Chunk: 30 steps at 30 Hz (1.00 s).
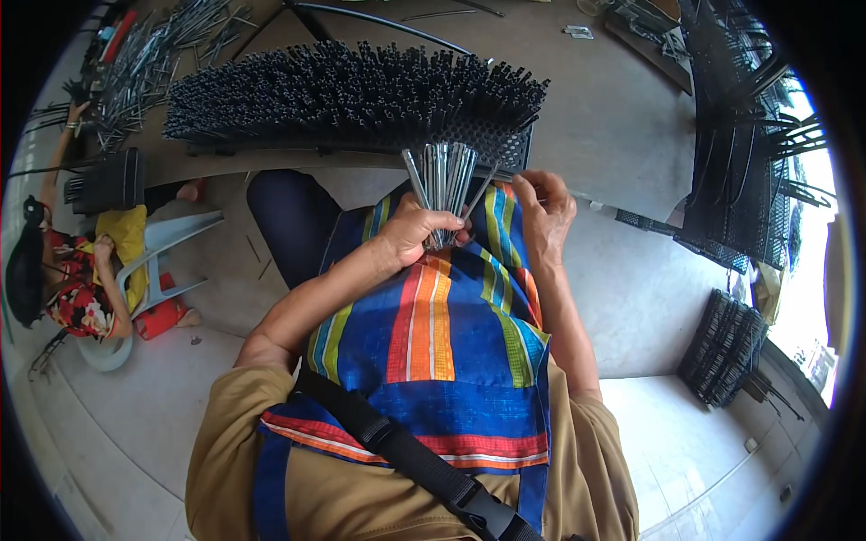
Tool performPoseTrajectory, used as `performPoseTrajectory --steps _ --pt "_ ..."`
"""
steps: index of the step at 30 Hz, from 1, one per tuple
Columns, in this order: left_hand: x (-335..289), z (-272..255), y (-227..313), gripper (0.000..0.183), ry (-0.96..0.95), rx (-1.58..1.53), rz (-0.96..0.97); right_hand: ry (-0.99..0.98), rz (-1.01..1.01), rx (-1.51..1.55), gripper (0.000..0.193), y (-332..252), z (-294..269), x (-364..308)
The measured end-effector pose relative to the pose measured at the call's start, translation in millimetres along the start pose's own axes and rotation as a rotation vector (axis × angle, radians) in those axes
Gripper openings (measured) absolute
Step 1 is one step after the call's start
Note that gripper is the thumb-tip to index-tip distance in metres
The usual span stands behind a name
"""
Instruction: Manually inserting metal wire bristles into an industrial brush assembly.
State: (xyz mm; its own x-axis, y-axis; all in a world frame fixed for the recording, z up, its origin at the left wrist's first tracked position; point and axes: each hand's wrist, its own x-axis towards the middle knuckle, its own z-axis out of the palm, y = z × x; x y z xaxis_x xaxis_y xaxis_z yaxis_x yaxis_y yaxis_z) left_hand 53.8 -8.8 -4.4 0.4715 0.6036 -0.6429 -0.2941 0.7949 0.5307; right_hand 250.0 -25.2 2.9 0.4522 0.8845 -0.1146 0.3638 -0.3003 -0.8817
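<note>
My left hand (410, 233) is closed around a fanned bundle of thin silver metal rods (442, 180) above my lap, its thumb across their lower ends. One rod leans out to the right of the others. To the right of the bundle is my right hand (546, 212), raised by the table edge with its fingers curled in toward the thumb. Whatever it pinches, if anything, is hidden. Just beyond the bundle stands a long perforated black rack (511, 144), packed with upright dark rods (352, 95) except toward its right end.
Loose metal rods (158, 68) lie heaped at the table's far left. Black mesh racks (735, 153) crowd the right side, and a black wire stack (722, 347) sits on the floor. Another person (81, 288) sits at left by a white plastic chair (162, 257).
</note>
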Motion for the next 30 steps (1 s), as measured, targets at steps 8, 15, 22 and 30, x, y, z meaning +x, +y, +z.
performPoseTrajectory --steps 8,15,22,30 --pt "-8.5 3.8 5.5 0.027 -0.116 0.056 -0.041 -0.388 0.302 0.483 0.008 -18.9 9.3 2.4" --pt "-14.3 -0.9 2.0 0.028 -0.015 0.082 0.052 -0.42 0.36 0.518 0.01 -25.0 15.5 2.2" --pt "-17.1 0.3 6.4 0.03 -0.077 0.044 -0.038 -0.475 0.361 0.515 0.015 -19.7 21.8 1.6" --pt "-10.2 1.2 6.5 0.029 0.001 0.09 0.105 -0.425 0.402 0.488 0.012 -22.1 25.5 6.0"
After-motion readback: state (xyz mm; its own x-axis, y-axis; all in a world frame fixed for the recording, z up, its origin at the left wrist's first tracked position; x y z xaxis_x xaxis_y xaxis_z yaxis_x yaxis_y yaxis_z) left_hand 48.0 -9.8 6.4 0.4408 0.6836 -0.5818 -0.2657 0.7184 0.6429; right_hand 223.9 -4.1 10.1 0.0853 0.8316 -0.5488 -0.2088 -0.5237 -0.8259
